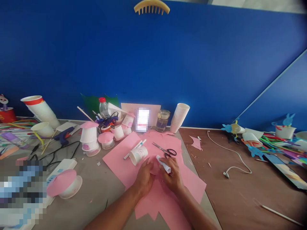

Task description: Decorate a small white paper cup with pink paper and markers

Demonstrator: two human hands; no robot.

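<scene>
My left hand (145,179) is closed, its fingers curled round the edge of a small pink paper piece (155,168). Facing it, my right hand (173,176) has a white tube (163,164) that looks like rolled paper under its fingers; its fingertips also reach the pink piece. Both hands are low over large pink paper sheets (192,183). Just beyond them, a white paper cup (138,155) with a drawn pink mark lies on its side beside white markers (140,143). Black-handled scissors (165,150) lie half open behind my right hand.
At the back stand a lit phone (143,119), a glass jar (163,120) and a leaning cup stack (180,117). Pink-topped cup models (89,137), a glue gun (64,135) and a power strip (62,169) are on the left. A white cable (230,148) lies on the right.
</scene>
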